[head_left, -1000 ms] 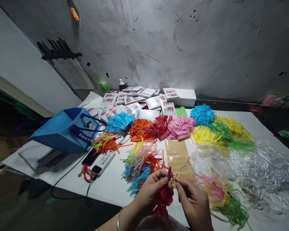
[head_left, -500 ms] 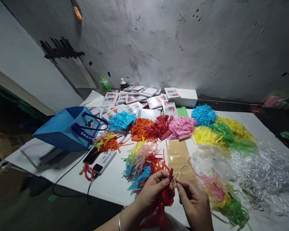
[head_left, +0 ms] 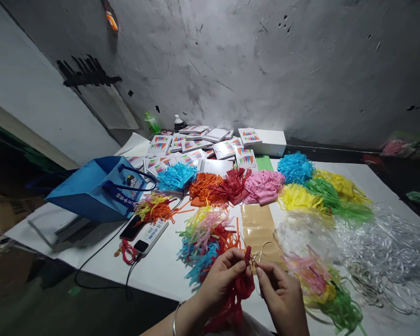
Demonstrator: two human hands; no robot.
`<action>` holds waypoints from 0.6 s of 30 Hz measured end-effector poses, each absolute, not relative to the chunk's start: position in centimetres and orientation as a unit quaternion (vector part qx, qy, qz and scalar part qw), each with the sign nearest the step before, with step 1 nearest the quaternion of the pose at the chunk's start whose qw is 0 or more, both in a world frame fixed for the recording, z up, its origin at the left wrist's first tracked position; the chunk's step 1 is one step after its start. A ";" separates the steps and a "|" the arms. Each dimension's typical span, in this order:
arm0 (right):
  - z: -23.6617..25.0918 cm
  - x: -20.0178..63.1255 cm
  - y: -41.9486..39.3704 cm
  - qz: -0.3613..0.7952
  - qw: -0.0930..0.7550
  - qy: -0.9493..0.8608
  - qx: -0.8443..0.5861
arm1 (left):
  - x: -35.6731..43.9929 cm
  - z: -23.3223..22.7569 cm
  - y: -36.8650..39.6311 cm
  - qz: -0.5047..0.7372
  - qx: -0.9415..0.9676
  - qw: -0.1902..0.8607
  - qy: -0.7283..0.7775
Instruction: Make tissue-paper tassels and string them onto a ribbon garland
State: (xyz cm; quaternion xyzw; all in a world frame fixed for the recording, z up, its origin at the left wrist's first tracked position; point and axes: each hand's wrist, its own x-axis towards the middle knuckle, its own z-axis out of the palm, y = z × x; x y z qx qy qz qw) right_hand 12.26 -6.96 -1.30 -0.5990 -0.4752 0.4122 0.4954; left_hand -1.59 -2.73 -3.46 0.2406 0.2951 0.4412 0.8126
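Note:
At the front edge of the table, my left hand (head_left: 227,270) is closed around a red tassel (head_left: 243,285), whose strips hang down below the fingers. Its narrow folded end pokes up above the thumb. Close beside it on the right, my right hand (head_left: 278,284) pinches a thin pale string (head_left: 261,254) that curls up near the tassel's top. Whether the string loops through the tassel is too small to tell. A heap of multicoloured tassels (head_left: 210,233) lies just beyond my left hand. Brown paper (head_left: 257,224) lies flat beyond both hands.
Bundles of fringed strips, such as orange (head_left: 206,186) and pink (head_left: 266,184), form a row across the table. Behind them are picture-printed packs (head_left: 194,144). Silvery string (head_left: 388,247) sprawls at right. A blue bag (head_left: 91,186), phone (head_left: 130,228) and white power bank (head_left: 153,235) are left.
Both hands keep their hold on the red tassel and the string. Only slight finger movement shows, and the whole view has shifted a little.

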 end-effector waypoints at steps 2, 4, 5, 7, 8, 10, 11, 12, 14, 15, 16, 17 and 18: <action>-1.3 12.4 -7.0 0.408 0.491 -0.484 -0.598 | -1.7 -3.4 -2.7 0.438 0.257 0.804 0.309; -1.1 12.5 -6.9 0.400 0.488 -0.502 -0.591 | -1.8 -3.2 -2.6 0.432 0.279 0.794 0.325; -1.1 12.5 -6.9 0.398 0.487 -0.511 -0.587 | -1.9 -3.2 -2.6 0.428 0.291 0.789 0.331; -1.0 12.6 -6.9 0.397 0.484 -0.519 -0.581 | -2.0 -3.0 -2.6 0.419 0.316 0.780 0.341; -0.9 12.6 -6.8 0.400 0.483 -0.517 -0.583 | -2.1 -2.9 -2.6 0.413 0.333 0.774 0.346; -1.0 12.6 -6.8 0.418 0.480 -0.500 -0.587 | -2.2 -2.7 -2.6 0.396 0.377 0.758 0.356; -1.0 12.6 -6.7 0.440 0.476 -0.488 -0.584 | -2.3 -2.6 -2.6 0.386 0.402 0.747 0.361; -1.1 12.7 -6.7 0.471 0.471 -0.475 -0.575 | -2.4 -2.4 -2.6 0.376 0.429 0.736 0.365; -1.4 12.9 -6.7 0.547 0.453 -0.451 -0.541 | -2.7 -1.9 -2.6 0.361 0.491 0.703 0.366; -1.5 13.1 -6.6 0.577 0.443 -0.444 -0.524 | -2.9 -1.6 -2.5 0.358 0.527 0.677 0.368; -1.6 13.3 -6.6 0.594 0.435 -0.443 -0.512 | -3.1 -1.3 -2.5 0.356 0.564 0.648 0.368; -1.7 13.5 -6.6 0.597 0.428 -0.448 -0.509 | -3.3 -0.9 -2.4 0.354 0.598 0.619 0.365; -1.8 13.7 -6.7 0.588 0.424 -0.460 -0.512 | -3.5 -0.7 -2.4 0.353 0.627 0.594 0.361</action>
